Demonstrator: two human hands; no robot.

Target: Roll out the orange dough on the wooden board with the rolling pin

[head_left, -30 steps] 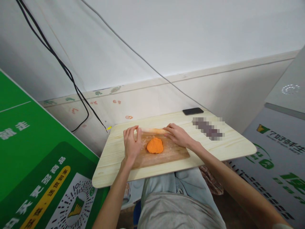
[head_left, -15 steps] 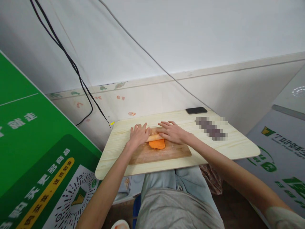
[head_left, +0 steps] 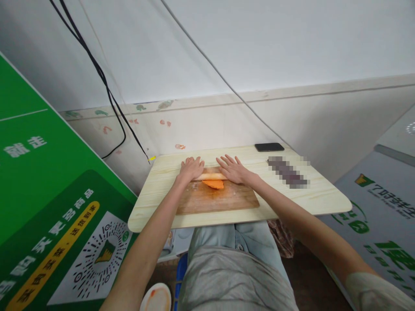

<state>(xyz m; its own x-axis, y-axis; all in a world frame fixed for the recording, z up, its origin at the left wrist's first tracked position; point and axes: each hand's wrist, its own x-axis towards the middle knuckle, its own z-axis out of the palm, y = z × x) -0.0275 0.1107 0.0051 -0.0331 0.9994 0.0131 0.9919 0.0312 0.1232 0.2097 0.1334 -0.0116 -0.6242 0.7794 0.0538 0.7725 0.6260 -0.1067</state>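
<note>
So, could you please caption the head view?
Left hand and right hand on a rolling pin, orange dough on its near side.

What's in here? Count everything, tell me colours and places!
Wall: 1, white, behind
Table: 1, cream, by wall
Board: 1, brown, on table
Rolling pin: 1, pale, over board
Dough: 1, orange, beside rolling pin
Phone: 1, black, table's far edge
Blurred patch: 1, purplish, table's right
Black cables: 2, black, upper left
Grey cable: 1, grey, across wall
Yellow tag: 1, yellow, table's far-left corner
Stickers: several, reddish and green, low wall
Green panel: 1, green, left
Grey panel: 1, grey, right
Dish: 1, whitish, bottom edge
Blue thing: 1, blue, bottom edge
Brown cloth: 1, brown, below table
Trousers: 1, light blue, bottom
Shirt: 1, grey, bottom
Left hand: 1, bare, pin's left end
Right hand: 1, bare, pin's right end
</note>
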